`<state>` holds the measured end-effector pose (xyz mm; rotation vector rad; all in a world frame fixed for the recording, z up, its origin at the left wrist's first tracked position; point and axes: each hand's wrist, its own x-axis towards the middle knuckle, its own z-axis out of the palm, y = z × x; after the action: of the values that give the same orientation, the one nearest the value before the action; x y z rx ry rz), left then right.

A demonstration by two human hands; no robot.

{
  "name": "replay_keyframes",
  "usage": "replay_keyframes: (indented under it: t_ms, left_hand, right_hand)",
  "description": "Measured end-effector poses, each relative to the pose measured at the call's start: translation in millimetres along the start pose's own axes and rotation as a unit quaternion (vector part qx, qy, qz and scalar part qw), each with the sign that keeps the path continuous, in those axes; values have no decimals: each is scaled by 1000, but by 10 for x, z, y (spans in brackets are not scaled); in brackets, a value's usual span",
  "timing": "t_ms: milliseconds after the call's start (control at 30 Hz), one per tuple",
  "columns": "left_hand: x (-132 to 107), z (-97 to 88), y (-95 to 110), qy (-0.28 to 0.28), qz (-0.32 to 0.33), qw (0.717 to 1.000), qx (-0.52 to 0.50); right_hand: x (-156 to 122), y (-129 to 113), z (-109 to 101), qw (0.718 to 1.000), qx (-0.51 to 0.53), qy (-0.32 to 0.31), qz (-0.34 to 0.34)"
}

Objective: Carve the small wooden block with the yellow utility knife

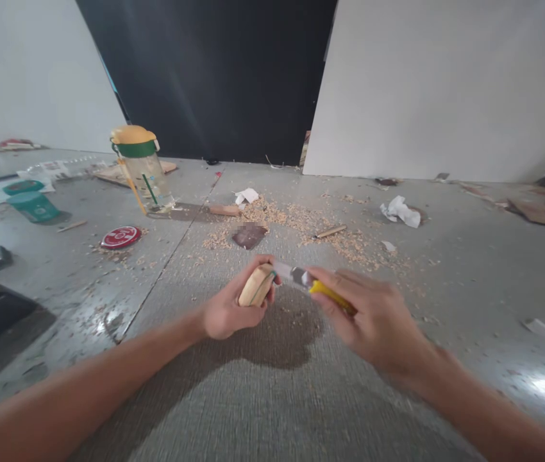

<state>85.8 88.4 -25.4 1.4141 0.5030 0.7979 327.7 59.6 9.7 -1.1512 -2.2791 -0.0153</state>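
Observation:
My left hand (234, 308) is closed around a small pale block of wood (254, 286) with rounded edges and a dark line drawn along it. In my right hand (368, 314) is a yellow utility knife (333, 296), gripped by its handle. Its blade (283, 271) points left, and the tip is at the wood's upper right edge; whether it cuts in cannot be made out. Both hands are held above the grey floor, over their own shadow. Below and beyond them, wood shavings (292, 215) lie scattered.
Beyond the hands lie a brown patch (249, 236), a short wooden stick (331, 231) and crumpled paper (401, 212). At the left stand a clear bottle with a yellow lid (140, 170) and a teal container (33, 204), near a red round tin (121, 237). Panels (436, 90) rise behind.

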Motion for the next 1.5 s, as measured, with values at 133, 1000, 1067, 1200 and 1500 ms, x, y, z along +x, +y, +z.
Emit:
replay_keyframes:
  t_ms: [133,1000,1067,1200,1500]
  left_hand:
    - [4,18,30,4,1,1000,1]
    - [30,-26,-22,-13,7,1000,-5]
    - [33,-44,-38,-16,8,1000,-22]
    - [33,-68,-64,-24,26,999,-40]
    - [26,-19,-57,27,37,999,-10]
  right_hand:
    - [-38,-240,53,998,8,-30,-47]
    - [78,-165,154,988,-87,37,-122]
    - [106,-35,167,988,-95,44,-109]
    - [144,293,157,990,-81,112,22]
    - [-139,-41,416,996,67,57,-21]
